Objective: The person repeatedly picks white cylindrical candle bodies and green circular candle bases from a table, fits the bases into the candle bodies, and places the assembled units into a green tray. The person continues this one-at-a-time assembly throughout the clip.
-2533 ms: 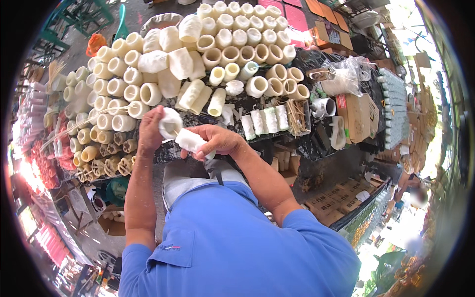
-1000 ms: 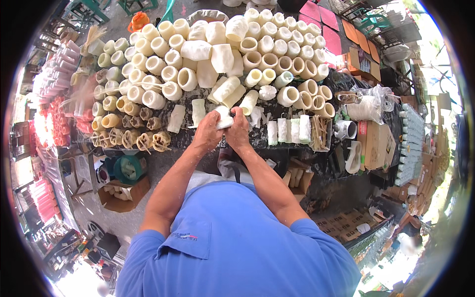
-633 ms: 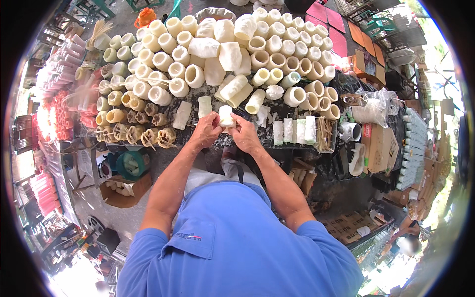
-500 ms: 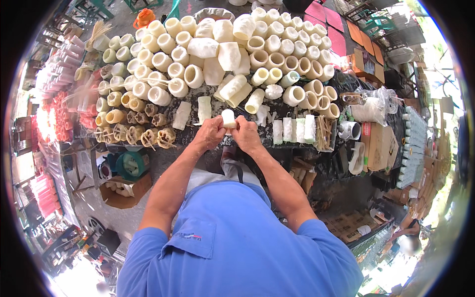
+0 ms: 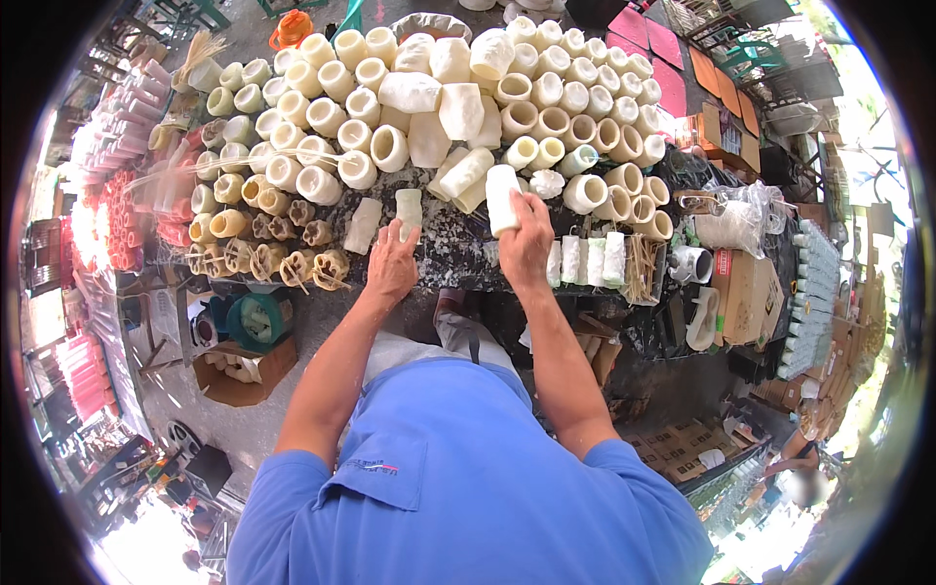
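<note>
My right hand (image 5: 527, 240) grips a white pillar candle (image 5: 502, 193) from its lower right side. The candle stands raised over the dark table, close to the hollow wax cylinders. To the left, my left hand (image 5: 393, 259) reaches forward with fingers stretched out. Its fingertips are at the lower end of another white candle (image 5: 409, 207), which they partly hide. Beside that one lies a similar rough white candle (image 5: 363, 225). Several short white candles (image 5: 585, 259) stand in a row to the right of my right hand.
Rows of hollow cream wax cylinders (image 5: 388, 149) fill the table's far side. Larger wax blocks (image 5: 461, 110) are piled in the middle. Brownish shaped pieces (image 5: 296, 270) line the left front. At right are a plastic bag (image 5: 729, 226) and cardboard (image 5: 751, 297). A carton (image 5: 237, 375) sits below.
My hands have moved apart. The right one has gone right and forward with a candle in it; the left has moved left to the candle on the table.
</note>
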The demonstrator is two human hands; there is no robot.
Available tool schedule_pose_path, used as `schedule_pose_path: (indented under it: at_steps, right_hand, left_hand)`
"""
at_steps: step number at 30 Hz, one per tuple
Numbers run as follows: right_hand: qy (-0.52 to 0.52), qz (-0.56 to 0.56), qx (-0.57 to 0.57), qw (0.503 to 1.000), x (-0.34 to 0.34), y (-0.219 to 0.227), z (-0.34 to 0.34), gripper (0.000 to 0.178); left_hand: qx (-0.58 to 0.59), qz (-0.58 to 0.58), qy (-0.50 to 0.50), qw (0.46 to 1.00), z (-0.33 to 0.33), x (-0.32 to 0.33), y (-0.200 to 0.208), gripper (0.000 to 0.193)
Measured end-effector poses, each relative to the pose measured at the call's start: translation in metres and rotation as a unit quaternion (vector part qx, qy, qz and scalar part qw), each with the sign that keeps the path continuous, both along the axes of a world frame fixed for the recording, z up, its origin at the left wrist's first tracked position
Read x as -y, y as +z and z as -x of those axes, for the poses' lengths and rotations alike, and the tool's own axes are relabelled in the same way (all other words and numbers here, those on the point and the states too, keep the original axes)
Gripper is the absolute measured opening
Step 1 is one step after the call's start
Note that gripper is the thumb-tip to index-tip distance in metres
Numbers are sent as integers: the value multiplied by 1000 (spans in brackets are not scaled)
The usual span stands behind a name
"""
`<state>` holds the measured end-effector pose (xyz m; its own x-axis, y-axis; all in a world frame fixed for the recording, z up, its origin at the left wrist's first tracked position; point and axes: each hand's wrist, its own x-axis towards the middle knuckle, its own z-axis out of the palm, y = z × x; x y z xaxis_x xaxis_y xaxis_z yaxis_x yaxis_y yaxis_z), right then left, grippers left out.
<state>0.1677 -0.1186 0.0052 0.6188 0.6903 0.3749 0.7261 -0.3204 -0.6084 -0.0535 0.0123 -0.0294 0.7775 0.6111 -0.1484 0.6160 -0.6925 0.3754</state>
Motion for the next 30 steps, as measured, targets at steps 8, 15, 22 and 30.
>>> schedule_pose_path:
  at_steps: [8, 15, 22, 30]
  right_hand:
    - [65, 93, 148, 982, -28, -68, -3, 63]
    - [38, 129, -37, 990, -38, -30, 6, 41]
    - [108, 96, -282, 949, -25, -18, 62, 62]
    - [207, 164, -224, 938, -13, -60, 69, 79]
  left_hand:
    - [91, 32, 22, 995, -2, -18, -36, 50]
    - [179, 321, 223, 903, -4, -33, 6, 29]
    - [255, 526, 308, 750, -6, -29, -18, 31]
    - [226, 484, 256, 805, -27, -26, -30, 18]
